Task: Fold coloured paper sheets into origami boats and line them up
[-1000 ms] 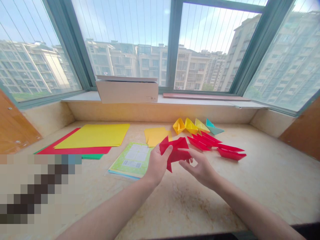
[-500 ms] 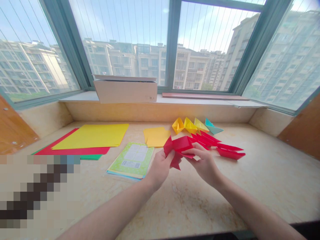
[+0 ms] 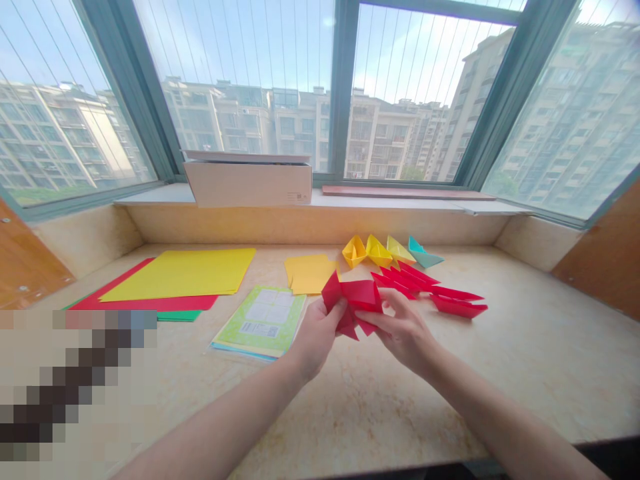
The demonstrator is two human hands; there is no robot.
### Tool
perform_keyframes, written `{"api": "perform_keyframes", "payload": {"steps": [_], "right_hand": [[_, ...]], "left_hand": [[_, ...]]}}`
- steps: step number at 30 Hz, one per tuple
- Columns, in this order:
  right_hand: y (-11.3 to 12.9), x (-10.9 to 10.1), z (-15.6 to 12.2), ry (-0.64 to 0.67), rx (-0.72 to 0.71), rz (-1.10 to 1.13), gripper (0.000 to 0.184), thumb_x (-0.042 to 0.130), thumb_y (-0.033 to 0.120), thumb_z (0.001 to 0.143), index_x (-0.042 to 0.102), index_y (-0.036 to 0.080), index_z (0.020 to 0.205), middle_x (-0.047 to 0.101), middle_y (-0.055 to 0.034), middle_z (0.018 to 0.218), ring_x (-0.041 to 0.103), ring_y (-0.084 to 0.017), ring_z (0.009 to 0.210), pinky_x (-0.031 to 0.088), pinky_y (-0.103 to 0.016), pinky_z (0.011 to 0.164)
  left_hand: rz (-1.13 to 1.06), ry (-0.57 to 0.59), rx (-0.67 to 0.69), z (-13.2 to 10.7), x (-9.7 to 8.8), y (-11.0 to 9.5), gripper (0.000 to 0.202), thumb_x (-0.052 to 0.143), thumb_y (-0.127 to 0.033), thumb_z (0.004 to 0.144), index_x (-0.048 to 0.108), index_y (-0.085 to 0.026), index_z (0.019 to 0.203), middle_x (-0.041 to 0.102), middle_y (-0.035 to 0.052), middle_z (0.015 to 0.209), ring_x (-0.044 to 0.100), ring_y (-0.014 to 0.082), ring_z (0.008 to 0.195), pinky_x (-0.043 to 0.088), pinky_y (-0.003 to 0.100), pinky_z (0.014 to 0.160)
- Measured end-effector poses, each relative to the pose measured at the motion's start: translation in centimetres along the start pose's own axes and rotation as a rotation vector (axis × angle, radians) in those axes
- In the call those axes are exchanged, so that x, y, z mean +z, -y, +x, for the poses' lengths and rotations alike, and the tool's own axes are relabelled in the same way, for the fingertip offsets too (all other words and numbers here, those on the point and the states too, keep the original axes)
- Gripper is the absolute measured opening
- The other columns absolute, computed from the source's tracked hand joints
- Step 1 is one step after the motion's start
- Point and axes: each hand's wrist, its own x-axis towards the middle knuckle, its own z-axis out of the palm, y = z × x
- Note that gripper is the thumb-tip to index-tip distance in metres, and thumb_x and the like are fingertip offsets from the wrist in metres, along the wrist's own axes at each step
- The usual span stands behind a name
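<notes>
Between my hands, above the marble-patterned counter (image 3: pixel 380 413), is a partly folded piece of red paper (image 3: pixel 357 295) with pointed flaps standing out at its left and lower edges. My left hand (image 3: pixel 320 337) pinches its left side, thumb on top. At the right edge, the fingers of my right hand (image 3: pixel 403 327) grip a fold; some fingertips are hidden behind the paper. Just beyond my right hand lie several long folded red paper pieces (image 3: pixel 460 305). Behind those stands a row of small folded paper boats, among them a yellow one (image 3: pixel 379 252) and a teal one (image 3: pixel 424 253).
Small orange-yellow sheets (image 3: pixel 309 273) lie behind my left hand. Left of it rests a clear pack of green patterned paper (image 3: pixel 260 320). Large yellow sheets (image 3: pixel 183 273) cover red and green ones farther left. A white box (image 3: pixel 250 181) stands on the window sill (image 3: pixel 350 207).
My right hand has shifted its grip on the red paper, whose right side now appears squarer and more opened out. The view has moved slightly; the other things lie as before.
</notes>
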Motion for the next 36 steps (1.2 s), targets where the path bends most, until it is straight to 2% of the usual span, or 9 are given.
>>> {"api": "perform_keyframes", "payload": {"steps": [3,8,13,16,19,22,25,29,36], "right_hand": [[0.2,-0.2,0.3,-0.004,-0.036,-0.062,0.028,0.059,0.015,0.093,0.074,0.032,0.109,0.060,-0.0100,0.121,0.062,-0.027,0.105,0.057,-0.045,0.084],[0.6,-0.4,0.5,0.054,-0.079,-0.115,0.028,0.059,0.014,0.092,0.075,0.032,0.107,0.060,-0.0101,0.123,0.060,-0.028,0.107,0.054,-0.045,0.088],[1.2,-0.5,0.3,0.158,0.034,-0.021,0.026,0.066,0.027,0.089,0.072,0.032,0.114,0.054,-0.0104,0.133,0.057,-0.032,0.115,0.052,-0.051,0.095],[0.6,-0.6,0.2,0.108,0.137,0.115,0.023,0.056,0.024,0.094,0.069,0.027,0.113,0.051,-0.0118,0.138,0.060,-0.029,0.115,0.053,-0.048,0.095],[-0.6,-0.6,0.2,-0.013,0.207,0.190,0.019,0.053,0.017,0.093,0.063,0.024,0.107,0.058,-0.0119,0.131,0.059,-0.027,0.119,0.052,-0.047,0.098],[-1.6,-0.6,0.2,-0.027,0.263,0.178,0.027,0.057,0.014,0.088,0.058,0.024,0.113,0.065,-0.0104,0.120,0.062,-0.027,0.116,0.053,-0.048,0.097],[-1.9,-0.8,0.1,0.085,0.246,0.172,0.032,0.058,0.012,0.087,0.062,0.026,0.115,0.068,-0.0080,0.116,0.065,-0.026,0.111,0.054,-0.047,0.097],[-2.1,-1.1,-0.1,0.194,0.185,0.170,0.025,0.060,0.011,0.086,0.071,0.028,0.101,0.066,-0.0063,0.121,0.063,-0.027,0.115,0.055,-0.046,0.097],[-2.4,-1.2,-0.1,0.219,0.209,0.230,0.015,0.063,0.018,0.091,0.073,0.028,0.098,0.070,-0.0051,0.116,0.066,-0.026,0.110,0.057,-0.043,0.093]], "left_hand": [[0.055,0.021,0.006,0.1,-0.2,0.1,0.041,0.076,-0.039,0.081,0.069,-0.014,0.112,0.073,0.0091,0.094,0.069,0.0207,0.081,0.055,0.029,0.067],[0.202,0.017,0.007,0.1,-0.6,0.1,0.030,0.076,-0.038,0.079,0.070,-0.013,0.095,0.070,0.0046,0.078,0.063,0.0154,0.064,0.052,0.027,0.059],[0.302,-0.016,0.020,0.4,-1.0,-0.6,0.025,0.075,-0.034,0.078,0.074,-0.014,0.094,0.073,0.0059,0.082,0.065,0.0169,0.071,0.051,0.026,0.064],[0.330,0.003,-0.010,0.6,-1.2,-1.1,0.020,0.073,-0.028,0.076,0.074,-0.014,0.091,0.073,0.0066,0.081,0.065,0.0166,0.070,0.050,0.024,0.062],[0.404,0.044,-0.041,0.6,-1.6,-1.0,0.014,0.069,-0.022,0.077,0.073,-0.013,0.086,0.073,0.0075,0.078,0.066,0.0164,0.067,0.049,0.024,0.058],[0.483,0.113,-0.016,0.6,-1.9,-0.5,0.025,0.066,-0.020,0.079,0.072,-0.014,0.102,0.074,0.0084,0.081,0.067,0.0171,0.065,0.050,0.025,0.056],[0.503,0.162,0.016,0.6,-2.0,-0.3,0.036,0.065,-0.021,0.080,0.069,-0.016,0.116,0.075,0.0094,0.088,0.070,0.0187,0.069,0.052,0.027,0.059],[0.552,0.195,0.045,0.7,-2.3,-0.2,0.036,0.063,-0.019,0.080,0.070,-0.015,0.116,0.075,0.0101,0.095,0.070,0.0201,0.075,0.053,0.029,0.063],[0.639,0.223,0.027,0.6,-2.5,-0.4,0.036,0.061,-0.018,0.081,0.071,-0.016,0.115,0.074,0.0076,0.091,0.066,0.0189,0.072,0.052,0.029,0.066]]}}
